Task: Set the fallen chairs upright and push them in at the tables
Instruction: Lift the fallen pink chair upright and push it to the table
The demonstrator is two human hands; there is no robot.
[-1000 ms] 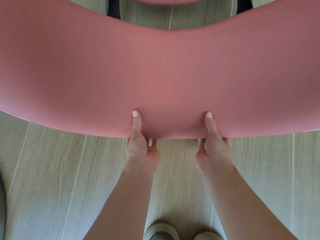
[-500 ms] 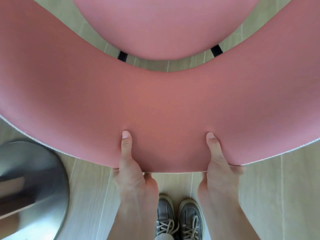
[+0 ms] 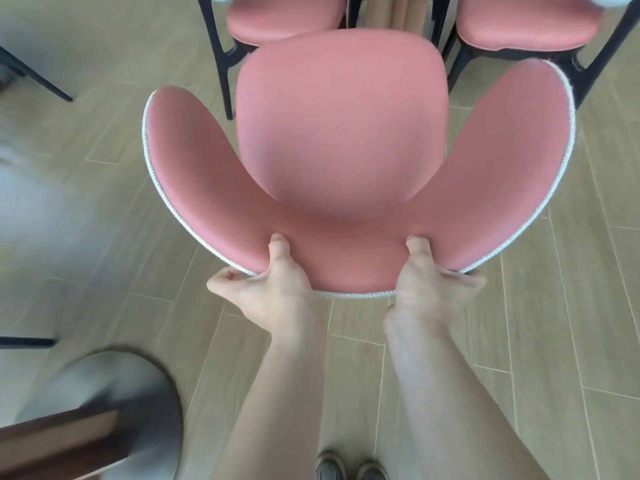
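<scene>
Left hand (image 3: 273, 292) and right hand (image 3: 427, 285) both clamp the backrest rim of the pink chair (image 3: 339, 133); push evenly, straight ahead of them, toward the desk probably beyond.

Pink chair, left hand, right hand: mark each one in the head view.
pink chair (image 3: 339, 126): head view, middle of the seat cushion.
left hand (image 3: 273, 291): head view, back of the hand.
right hand (image 3: 429, 289): head view, back of the hand.

Dining area — matching pink chairs (image 3: 284, 19)
</scene>
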